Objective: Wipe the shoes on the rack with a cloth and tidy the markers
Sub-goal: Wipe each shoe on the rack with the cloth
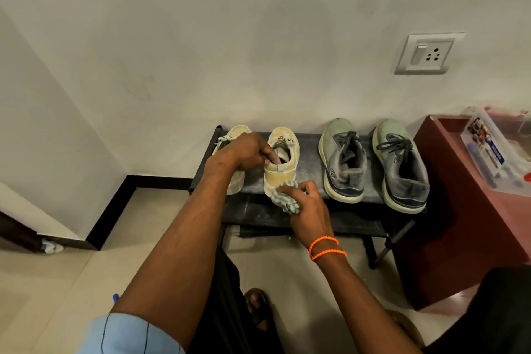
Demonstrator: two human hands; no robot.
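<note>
The wiping is under way and, by my reading, in its early part. The cream shoe (pixel 281 162), second from the left on the top shelf of the black rack (pixel 309 172), is the one in work: the left hand (pixel 247 152) has its fingers (pixel 268 156) hooked into the shoe's opening to steady it, and the right hand (pixel 309 210) holds a bunched striped cloth (pixel 283 195) pressed against the heel.

Just left of the left-hand fingers, partly hidden by that hand, stands the other cream shoe (pixel 230 138). To the right of the cloth, well apart, two grey-green trainers (pixel 343 161) (pixel 400 165) look dusty and probably unwiped, though the dim light leaves that uncertain.

The markers seem untouched: something like them lies in a clear plastic box (pixel 488 152) on the reddish tabletop (pixel 448 181) far right of both hands.
</note>
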